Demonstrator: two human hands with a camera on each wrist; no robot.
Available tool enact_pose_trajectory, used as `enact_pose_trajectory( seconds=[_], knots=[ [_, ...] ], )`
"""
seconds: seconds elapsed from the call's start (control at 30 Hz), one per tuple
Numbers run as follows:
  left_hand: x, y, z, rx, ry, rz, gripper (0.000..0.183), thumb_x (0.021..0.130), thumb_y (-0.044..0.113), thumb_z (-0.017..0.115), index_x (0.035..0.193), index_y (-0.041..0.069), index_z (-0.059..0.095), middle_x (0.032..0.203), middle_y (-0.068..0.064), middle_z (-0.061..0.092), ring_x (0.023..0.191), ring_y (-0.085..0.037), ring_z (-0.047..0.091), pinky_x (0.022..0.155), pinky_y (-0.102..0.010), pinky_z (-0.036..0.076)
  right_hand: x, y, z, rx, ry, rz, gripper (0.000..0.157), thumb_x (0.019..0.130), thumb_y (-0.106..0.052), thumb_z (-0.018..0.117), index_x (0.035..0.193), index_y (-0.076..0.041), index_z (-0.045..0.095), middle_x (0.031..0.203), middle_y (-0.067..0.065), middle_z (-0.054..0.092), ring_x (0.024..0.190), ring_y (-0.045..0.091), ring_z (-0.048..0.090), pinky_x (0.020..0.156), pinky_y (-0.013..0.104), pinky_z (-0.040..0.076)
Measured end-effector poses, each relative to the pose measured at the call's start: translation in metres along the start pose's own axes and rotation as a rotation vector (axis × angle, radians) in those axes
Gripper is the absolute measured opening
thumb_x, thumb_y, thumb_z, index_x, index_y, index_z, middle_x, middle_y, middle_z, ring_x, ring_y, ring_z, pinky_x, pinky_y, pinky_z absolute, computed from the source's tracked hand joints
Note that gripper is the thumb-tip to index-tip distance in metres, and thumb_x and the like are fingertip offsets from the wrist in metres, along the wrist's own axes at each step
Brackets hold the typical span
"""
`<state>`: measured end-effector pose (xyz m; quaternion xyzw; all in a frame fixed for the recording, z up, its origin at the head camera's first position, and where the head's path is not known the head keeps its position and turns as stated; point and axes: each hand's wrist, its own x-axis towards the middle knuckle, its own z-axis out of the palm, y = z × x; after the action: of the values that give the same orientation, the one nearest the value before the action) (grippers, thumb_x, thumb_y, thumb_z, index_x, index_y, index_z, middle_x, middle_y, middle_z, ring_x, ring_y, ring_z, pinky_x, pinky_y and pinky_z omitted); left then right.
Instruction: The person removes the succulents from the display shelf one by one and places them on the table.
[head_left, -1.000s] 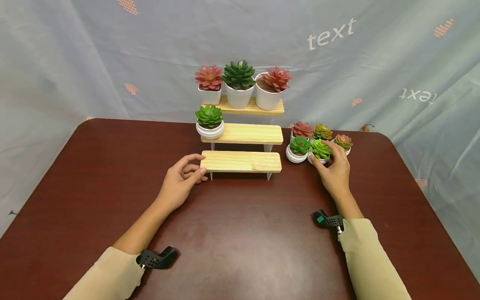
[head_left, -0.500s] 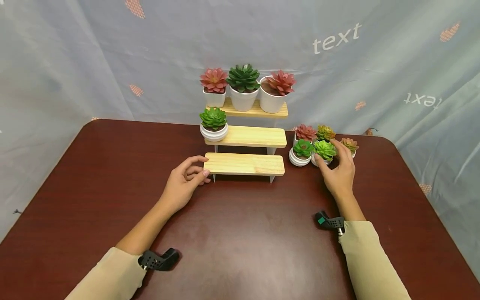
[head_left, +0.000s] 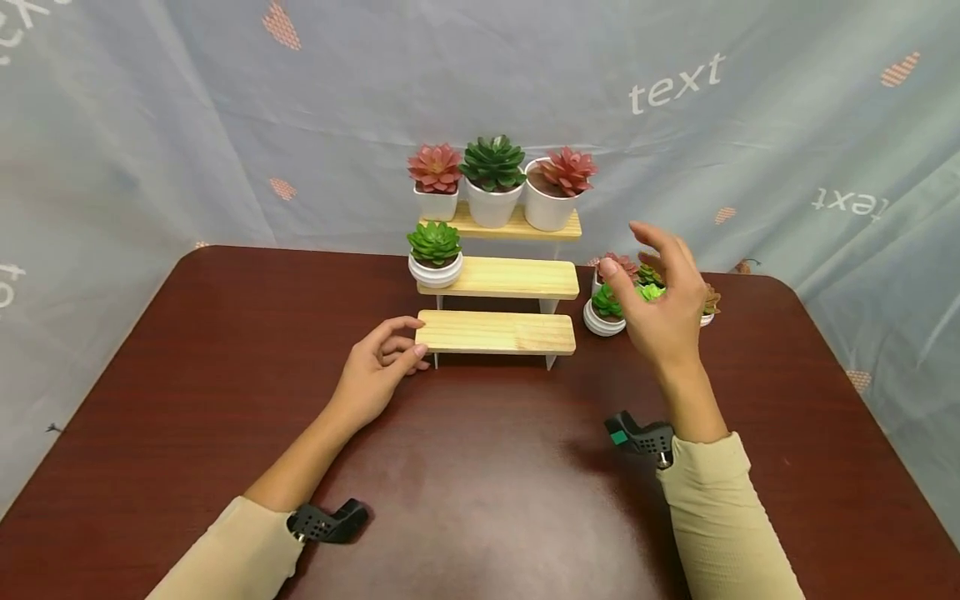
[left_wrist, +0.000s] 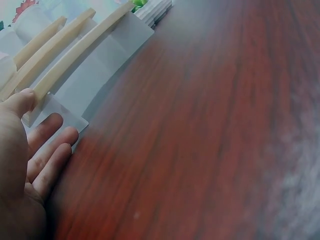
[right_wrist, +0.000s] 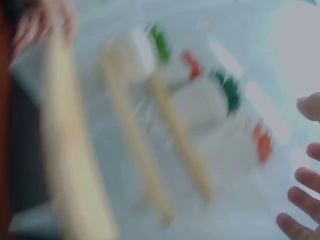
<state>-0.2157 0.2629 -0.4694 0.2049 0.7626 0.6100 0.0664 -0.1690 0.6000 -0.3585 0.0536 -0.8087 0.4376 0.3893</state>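
Note:
A three-tier wooden plant stand stands at the back of the table. My left hand holds the left end of its lowest step, index finger and thumb at the corners; in the left wrist view the other fingers hang loosely by the clear leg. My right hand is raised in the air with thumb and fingers apart and nothing between them. Behind it, partly hidden, are several small potted succulents, among them a green one and a light green one. The right wrist view is blurred.
On the top step sit a pink succulent, a dark green succulent and another pink one in white pots. A green succulent stands at the middle step's left end. A grey curtain hangs behind the table.
My right hand has let go of the light green succulent and lifted up from it, its fingers spreading. The left hand stays at the stand's lowest step; the head view has shifted slightly.

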Motion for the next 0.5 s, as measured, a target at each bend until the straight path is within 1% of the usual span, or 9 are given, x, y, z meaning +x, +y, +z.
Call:
enact_pose_trajectory(
  seconds=[0.07,0.23,0.37,0.5],
  knots=[
    [-0.001,-0.001,0.0,-0.001,0.001,-0.001,0.037,0.102,0.022,0.064,0.137,0.014,0.056,0.104,-0.019,0.074,0.087,-0.016,0.076,0.078,-0.025,0.06,0.008,-0.017,0.01,0.053,-0.024,-0.03,0.044,0.088,-0.012,0.077,0.131,-0.006,0.066,0.129,0.013,0.065,0.125,0.016,0.058,0.106,0.041,0.05],
    [-0.003,-0.001,0.0,0.002,0.003,-0.002,0.037,0.101,0.022,0.064,0.137,0.013,0.056,0.104,-0.018,0.074,0.087,-0.015,0.076,0.078,-0.025,0.061,0.024,-0.049,0.038,0.093,-0.113,-0.107,0.047,0.088,-0.02,0.079,0.132,-0.01,0.066,0.133,0.006,0.065,0.128,0.013,0.056,0.105,0.044,0.049],
    [-0.003,0.0,0.0,-0.003,0.006,0.002,0.036,0.101,0.021,0.064,0.136,0.013,0.056,0.103,-0.019,0.074,0.086,-0.015,0.076,0.077,-0.025,0.06,0.032,-0.066,0.064,0.1,-0.156,-0.191,0.048,0.087,-0.023,0.08,0.131,-0.01,0.066,0.133,0.006,0.065,0.127,0.014,0.057,0.101,0.045,0.051],
    [-0.002,-0.001,-0.001,0.0,-0.002,-0.005,0.036,0.102,0.021,0.063,0.136,0.012,0.056,0.105,-0.02,0.074,0.087,-0.016,0.076,0.078,-0.025,0.06,0.033,-0.075,0.088,0.122,-0.176,-0.247,0.049,0.087,-0.024,0.081,0.132,-0.008,0.065,0.131,0.009,0.065,0.123,0.018,0.059,0.099,0.043,0.052]
  ],
)
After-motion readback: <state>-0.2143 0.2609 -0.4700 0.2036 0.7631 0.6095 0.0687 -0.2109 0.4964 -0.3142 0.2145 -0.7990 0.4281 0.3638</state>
